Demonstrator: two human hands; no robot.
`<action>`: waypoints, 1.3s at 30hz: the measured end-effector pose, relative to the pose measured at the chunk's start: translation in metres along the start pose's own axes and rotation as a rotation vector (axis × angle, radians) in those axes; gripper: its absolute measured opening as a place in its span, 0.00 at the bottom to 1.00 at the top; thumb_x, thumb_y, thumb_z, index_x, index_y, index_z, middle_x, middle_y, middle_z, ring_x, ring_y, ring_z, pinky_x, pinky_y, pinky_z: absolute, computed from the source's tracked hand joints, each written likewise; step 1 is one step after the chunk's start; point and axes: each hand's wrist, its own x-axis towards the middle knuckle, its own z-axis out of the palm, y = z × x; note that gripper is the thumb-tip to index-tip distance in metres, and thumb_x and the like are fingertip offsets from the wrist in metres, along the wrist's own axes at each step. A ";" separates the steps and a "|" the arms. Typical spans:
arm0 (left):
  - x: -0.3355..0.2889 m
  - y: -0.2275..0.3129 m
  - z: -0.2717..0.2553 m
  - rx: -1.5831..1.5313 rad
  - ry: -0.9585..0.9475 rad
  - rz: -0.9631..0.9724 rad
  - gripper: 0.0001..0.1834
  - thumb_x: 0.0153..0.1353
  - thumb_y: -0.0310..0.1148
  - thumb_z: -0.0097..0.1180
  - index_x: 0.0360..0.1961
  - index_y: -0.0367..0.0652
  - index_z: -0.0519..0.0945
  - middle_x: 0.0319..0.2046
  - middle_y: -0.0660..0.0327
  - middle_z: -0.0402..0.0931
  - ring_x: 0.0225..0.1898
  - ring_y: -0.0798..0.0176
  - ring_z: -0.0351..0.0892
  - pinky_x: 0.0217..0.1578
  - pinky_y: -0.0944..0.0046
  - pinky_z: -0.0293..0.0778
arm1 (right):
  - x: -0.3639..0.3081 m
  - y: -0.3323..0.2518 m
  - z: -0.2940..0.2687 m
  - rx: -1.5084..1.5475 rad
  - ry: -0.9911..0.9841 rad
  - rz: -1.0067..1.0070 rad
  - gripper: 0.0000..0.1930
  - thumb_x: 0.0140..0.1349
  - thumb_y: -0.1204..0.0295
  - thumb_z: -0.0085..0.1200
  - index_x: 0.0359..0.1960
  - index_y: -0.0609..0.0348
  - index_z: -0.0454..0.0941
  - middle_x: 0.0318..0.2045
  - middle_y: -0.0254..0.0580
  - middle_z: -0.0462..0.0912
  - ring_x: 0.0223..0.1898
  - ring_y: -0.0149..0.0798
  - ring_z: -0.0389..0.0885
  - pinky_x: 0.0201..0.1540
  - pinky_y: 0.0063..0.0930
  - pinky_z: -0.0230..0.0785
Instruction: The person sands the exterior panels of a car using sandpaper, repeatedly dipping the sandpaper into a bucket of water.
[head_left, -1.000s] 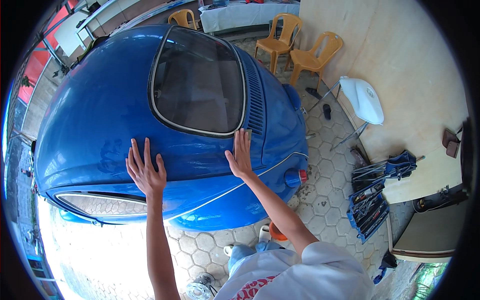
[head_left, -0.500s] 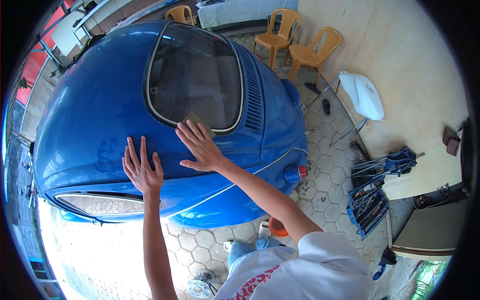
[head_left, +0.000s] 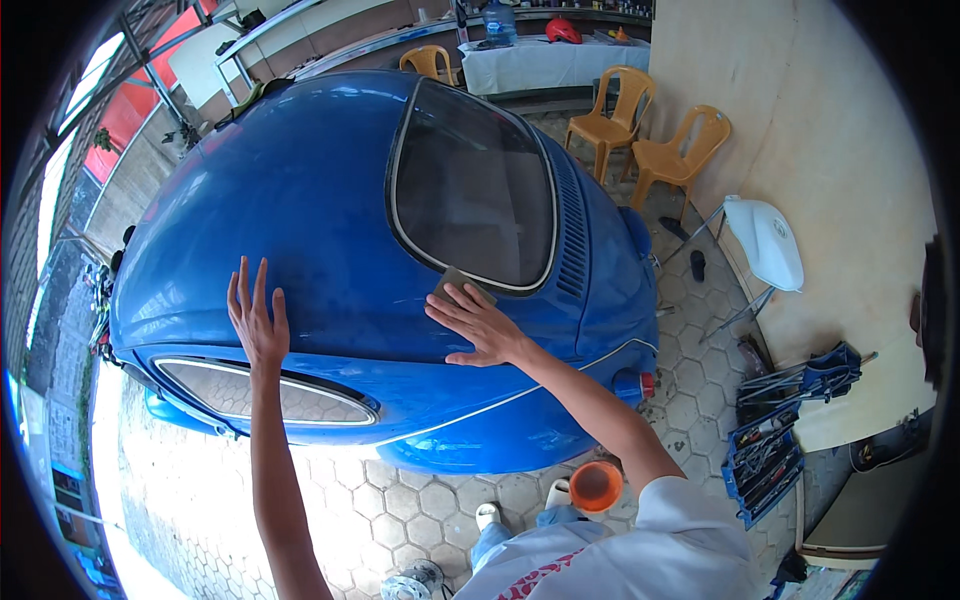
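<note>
My right hand [head_left: 482, 328] lies flat on the blue car [head_left: 260, 180], its fingers over a grey-brown square of sandpaper [head_left: 452, 276]. The sheet's far edge shows past the fingertips, at the lower corner of the framed rear window [head_left: 475, 190]; the rest is hidden under the hand. My left hand [head_left: 261, 325] is open and empty, fingers spread, over the bodywork just above the side window [head_left: 262, 391]. Whether it touches the paint, I cannot tell.
An orange bucket [head_left: 596, 487] stands by my feet on hexagonal paving. To the right are a blue toolbox [head_left: 765, 460] full of tools and a white tank-shaped part [head_left: 765, 243] on a stand. Yellow plastic chairs [head_left: 610, 115] and a cloth-covered table [head_left: 550, 68] stand behind the car.
The view has shifted, so the car sits further right and lower. My left hand has moved left along the bodywork. My right hand has slid slightly left with the sandpaper beside the rear window.
</note>
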 end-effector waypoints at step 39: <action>0.001 -0.040 0.001 -0.120 0.118 0.086 0.22 0.71 0.41 0.40 0.63 0.53 0.75 0.67 0.58 0.67 0.69 0.51 0.62 0.70 0.45 0.49 | 0.155 -0.154 -0.013 0.070 0.181 0.261 0.46 0.67 0.32 0.30 0.75 0.55 0.50 0.76 0.46 0.46 0.77 0.54 0.38 0.76 0.53 0.32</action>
